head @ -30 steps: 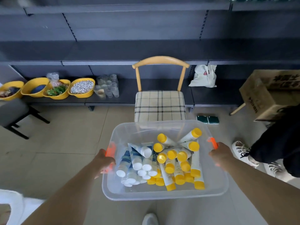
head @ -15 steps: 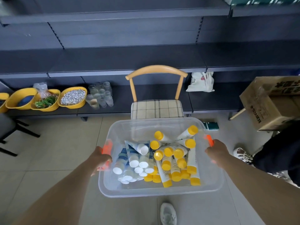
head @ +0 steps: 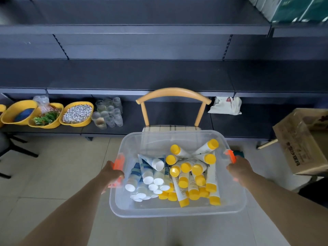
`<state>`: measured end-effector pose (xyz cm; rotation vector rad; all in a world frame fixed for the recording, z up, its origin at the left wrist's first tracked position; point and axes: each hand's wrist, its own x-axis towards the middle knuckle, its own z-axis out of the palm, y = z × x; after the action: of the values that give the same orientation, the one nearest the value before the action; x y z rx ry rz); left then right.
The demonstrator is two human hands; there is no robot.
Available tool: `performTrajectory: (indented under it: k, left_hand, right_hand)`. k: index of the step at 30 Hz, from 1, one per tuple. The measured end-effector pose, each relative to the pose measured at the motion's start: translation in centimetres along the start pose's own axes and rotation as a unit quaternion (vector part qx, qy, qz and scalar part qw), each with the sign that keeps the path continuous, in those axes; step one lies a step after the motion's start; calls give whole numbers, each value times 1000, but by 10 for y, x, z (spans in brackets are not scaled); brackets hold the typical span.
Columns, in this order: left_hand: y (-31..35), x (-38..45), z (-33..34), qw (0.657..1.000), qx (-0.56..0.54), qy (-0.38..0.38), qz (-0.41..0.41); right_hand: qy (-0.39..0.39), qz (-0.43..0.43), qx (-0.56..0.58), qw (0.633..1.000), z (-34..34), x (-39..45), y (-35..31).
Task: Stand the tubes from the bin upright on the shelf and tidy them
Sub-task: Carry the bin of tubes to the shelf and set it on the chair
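Head view, single frame.

Item: clear rectangular plastic bin (head: 177,211) with orange side latches, held in the air over the pale tiled floor (head: 58,166), its far edge overlapping the seat of a chair.

Left hand (head: 113,174): fingers curled round the bin's left rim at the orange left latch (head: 118,161), gripping it.

Right hand (head: 238,167): wrapped round the bin's right rim just below the orange right latch (head: 230,155), gripping it.

Contents, left half: white-capped tubes with blue and white bodies (head: 148,174), lying in a loose heap, caps mostly toward the viewer.

Contents, right half: yellow-capped tubes with white bodies (head: 195,174), piled crosswise, several tilted against the far wall. None stands upright on a shelf.

Behind the bin: wooden chair with a curved back rail and plaid seat cushion (head: 173,94).

Dark grey metal shelving (head: 142,75), several tiers, spans the background.

Lowest tier, left: three yellow bowls (head: 76,113), one with small pale pieces, one with greenery, one with something blue; beside them a cluster of clear glass cups (head: 109,112).

Lowest tier, right: crumpled white bag (head: 225,105).

Far right, on the floor: brown cardboard box (head: 301,141), tilted.
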<state>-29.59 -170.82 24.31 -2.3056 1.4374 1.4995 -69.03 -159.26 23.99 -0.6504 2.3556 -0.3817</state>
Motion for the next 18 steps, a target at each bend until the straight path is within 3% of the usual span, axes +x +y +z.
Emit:
performTrajectory:
  k: [9, 18]
  left_hand:
    - [62, 61, -19, 999, -25, -23, 2]
    - [115, 140, -34, 999, 22, -17, 21]
  right_hand:
    - [8, 17, -1, 1000, 8, 60, -47]
    - [26, 48, 25, 998, 34, 121, -84]
